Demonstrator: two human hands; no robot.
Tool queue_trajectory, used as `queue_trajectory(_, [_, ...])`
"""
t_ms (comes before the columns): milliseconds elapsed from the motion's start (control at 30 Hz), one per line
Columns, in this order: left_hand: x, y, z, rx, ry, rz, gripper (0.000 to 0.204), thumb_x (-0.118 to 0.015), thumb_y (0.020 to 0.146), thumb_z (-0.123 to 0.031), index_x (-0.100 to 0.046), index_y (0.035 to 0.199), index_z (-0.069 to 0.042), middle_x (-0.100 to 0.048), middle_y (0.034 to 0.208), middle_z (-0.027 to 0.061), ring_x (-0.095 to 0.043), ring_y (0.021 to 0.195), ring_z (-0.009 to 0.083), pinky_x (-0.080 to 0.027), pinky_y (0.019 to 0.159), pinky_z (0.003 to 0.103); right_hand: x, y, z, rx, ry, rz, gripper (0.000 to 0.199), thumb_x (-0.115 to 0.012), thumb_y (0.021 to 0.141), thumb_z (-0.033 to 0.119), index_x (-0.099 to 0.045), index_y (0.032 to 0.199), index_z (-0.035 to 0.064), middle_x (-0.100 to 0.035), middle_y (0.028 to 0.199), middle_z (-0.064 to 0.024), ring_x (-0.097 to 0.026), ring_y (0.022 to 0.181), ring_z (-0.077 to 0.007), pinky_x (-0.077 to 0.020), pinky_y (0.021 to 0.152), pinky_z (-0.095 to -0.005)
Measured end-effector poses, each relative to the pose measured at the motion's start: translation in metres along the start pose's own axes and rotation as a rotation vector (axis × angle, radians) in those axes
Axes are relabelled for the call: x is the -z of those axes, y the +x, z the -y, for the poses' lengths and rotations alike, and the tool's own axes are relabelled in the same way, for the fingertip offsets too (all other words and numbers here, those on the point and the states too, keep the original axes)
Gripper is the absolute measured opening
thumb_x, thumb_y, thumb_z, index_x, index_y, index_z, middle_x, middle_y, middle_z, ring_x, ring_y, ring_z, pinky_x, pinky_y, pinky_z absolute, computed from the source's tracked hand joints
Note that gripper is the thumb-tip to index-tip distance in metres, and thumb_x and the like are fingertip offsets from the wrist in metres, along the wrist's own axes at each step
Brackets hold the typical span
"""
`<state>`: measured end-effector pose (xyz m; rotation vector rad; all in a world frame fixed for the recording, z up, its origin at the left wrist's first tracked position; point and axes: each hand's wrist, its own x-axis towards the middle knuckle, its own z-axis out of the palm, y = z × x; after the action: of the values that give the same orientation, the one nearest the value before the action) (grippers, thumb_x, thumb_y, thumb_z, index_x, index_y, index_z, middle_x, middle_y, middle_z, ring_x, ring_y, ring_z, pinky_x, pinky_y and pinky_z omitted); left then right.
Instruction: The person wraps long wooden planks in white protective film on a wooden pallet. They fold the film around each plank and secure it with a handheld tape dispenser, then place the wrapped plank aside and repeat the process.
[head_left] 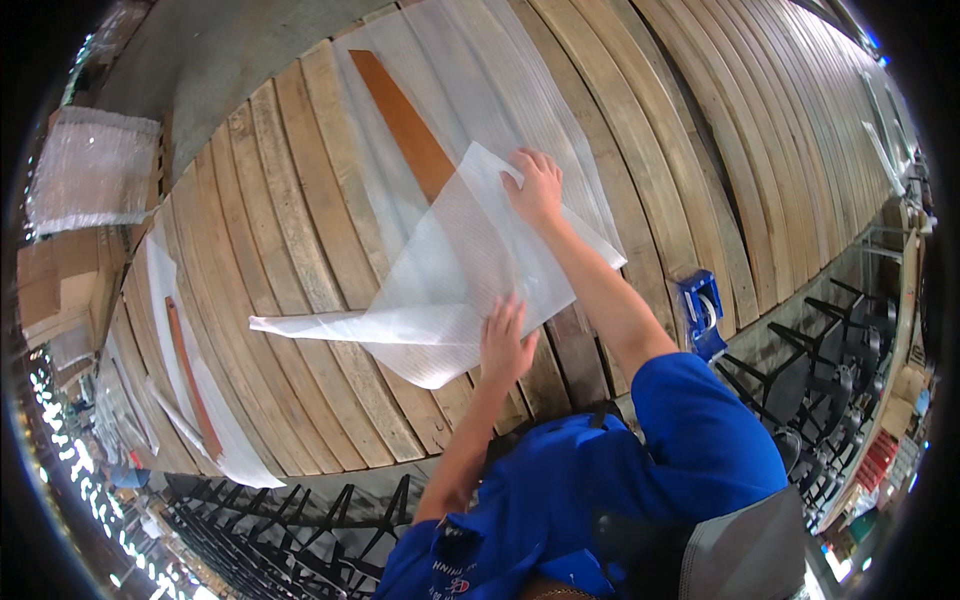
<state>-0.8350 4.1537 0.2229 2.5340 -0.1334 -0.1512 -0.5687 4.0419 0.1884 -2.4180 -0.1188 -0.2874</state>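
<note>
A long reddish-brown wooden slat (398, 115) lies at an angle on a thin white foam sheet (497, 82). The near corner of the foam is folded over the slat's near end, and the wood shows faintly through this folded flap (425, 270). My left hand (508, 342) rests on the flap's near edge with its fingers stretched out. Farther up, my right hand (536, 188) lies on the flap with its fingers spread. A narrow rolled point of foam (305, 325) sticks out to the left.
The table top is of wooden planks (295, 165). A blue tape dispenser (703, 314) stands at its near edge, right of my arm. Another brown slat (190, 375) lies on foam at the left. Black metal frames (330, 520) and plastic-wrapped boxes (90, 165) stand around the table.
</note>
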Motion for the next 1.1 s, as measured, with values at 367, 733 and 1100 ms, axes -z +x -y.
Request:
queue_trajectory(367, [0.011,0.14,0.069,-0.213,0.451,0.248,0.049,-0.061,0.093,-0.036,-0.061,0.135,-0.01,-0.051,0.147,0.0094,-0.039,0.142,0.036,-0.03,0.115,0.053,0.107,-0.187,-0.032,-1.008,0.243,-0.191,0.089,-0.089,0.075,0.027,-0.038,0.141,-0.0027,-0.048,0.133,-0.0191,-0.049,0.123,-0.0313,-0.0403,0.106,-0.0429])
queue_trajectory(733, [0.033,0.201,0.026,-0.28,0.643,0.435,0.04,-0.061,0.094,-0.043,-0.074,0.11,-0.01,-0.065,0.121,0.0088,-0.054,0.124,0.0281,-0.033,0.114,0.049,0.048,-0.148,-0.067,-1.16,0.586,-0.141,0.033,-0.075,0.089,0.015,-0.067,0.118,-0.0008,-0.067,0.121,-0.0122,-0.062,0.113,-0.0217,-0.0487,0.096,-0.0362])
queue_trajectory(1100, [0.041,0.196,0.098,-0.5,0.286,0.396,0.042,-0.059,0.091,-0.035,-0.066,0.125,-0.012,-0.066,0.125,0.0113,-0.056,0.127,0.027,-0.03,0.116,0.05,0.083,-0.156,0.054,0.073,0.48,0.138,0.056,-0.06,0.066,-0.007,-0.075,0.116,0.0138,-0.066,0.135,-0.004,-0.054,0.132,-0.0295,-0.0406,0.106,-0.0463])
